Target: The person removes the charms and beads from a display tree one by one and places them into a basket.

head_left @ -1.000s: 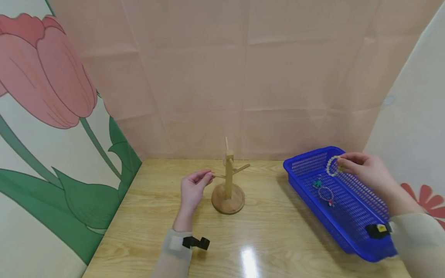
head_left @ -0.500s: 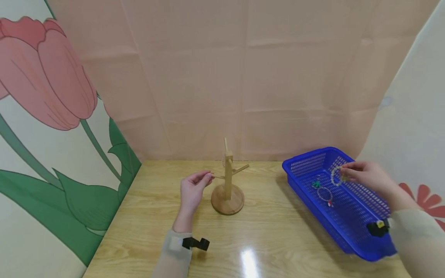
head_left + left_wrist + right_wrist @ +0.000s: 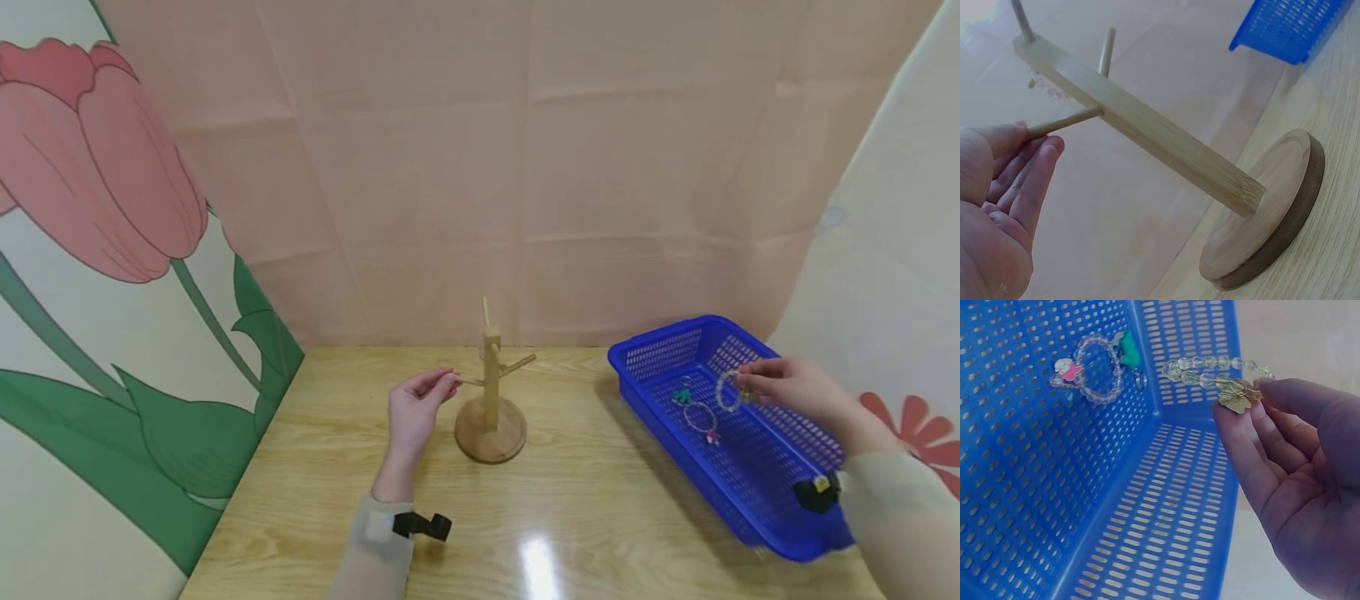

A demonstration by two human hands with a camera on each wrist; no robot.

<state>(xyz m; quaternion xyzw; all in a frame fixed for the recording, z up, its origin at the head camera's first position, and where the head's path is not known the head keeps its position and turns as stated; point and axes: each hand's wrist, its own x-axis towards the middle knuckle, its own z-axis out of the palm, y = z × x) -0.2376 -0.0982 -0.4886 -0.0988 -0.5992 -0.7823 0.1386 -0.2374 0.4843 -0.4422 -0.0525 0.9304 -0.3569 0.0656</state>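
The head view looks forward and down from above the near edge of the wooden table point(image 3: 315, 467), with the wooden stand point(image 3: 491, 400) at centre. The left wrist view sits close to that stand point(image 3: 1147, 128), looking along its post from low at its left. The right wrist view looks close into the blue basket point(image 3: 1166, 506), which stands right of the stand point(image 3: 750, 467); the left wrist view catches the basket's corner point(image 3: 1291, 28).

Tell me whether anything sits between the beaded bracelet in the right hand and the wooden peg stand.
Only the blue basket's near wall does: the right hand pinches the beaded bracelet inside the basket. Beyond it, bare tabletop runs to the wooden peg stand. The left hand holds the stand's far-side peg.
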